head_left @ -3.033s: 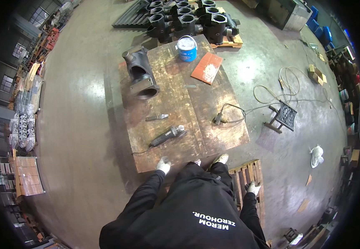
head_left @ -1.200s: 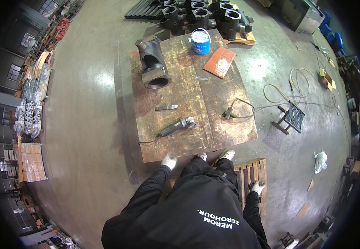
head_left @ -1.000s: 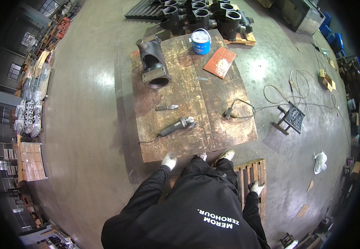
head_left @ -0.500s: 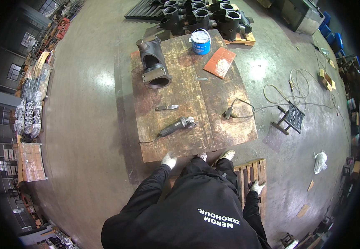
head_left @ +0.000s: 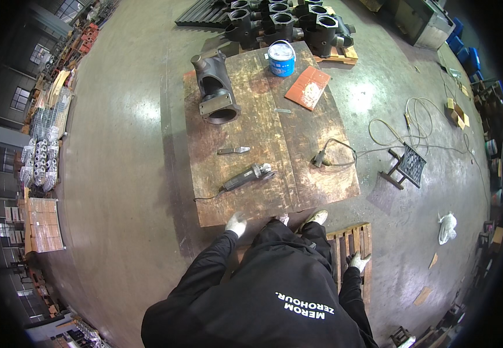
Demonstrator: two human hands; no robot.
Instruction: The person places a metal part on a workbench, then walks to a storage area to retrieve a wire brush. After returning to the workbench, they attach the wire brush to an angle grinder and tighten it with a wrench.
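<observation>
My left hand (head_left: 236, 224), in a white glove, hangs by the near left edge of the wooden tabletop (head_left: 245, 130), its fingers loosely apart and empty. Out to the right, my gloved right hand (head_left: 358, 262) is above a slatted wooden pallet (head_left: 367, 238), thumb and fingers spread, with nothing in it. An angle grinder (head_left: 244, 178) lies on the table not far from my left hand. Beyond it are a putty knife or scraper (head_left: 233, 150) and a dark cast-metal pipe fitting (head_left: 214, 87) lying on its side. A cable plug (head_left: 319, 158) rests at the table's right.
Farther back on the table stand a blue bucket (head_left: 281, 58) and a powder-marked reddish-brown sheet (head_left: 308, 88). More black castings (head_left: 321, 35) are stacked behind. To the right, a small black stool (head_left: 410, 165), looped hose (head_left: 379, 136) and white bag (head_left: 447, 228) lie on the floor.
</observation>
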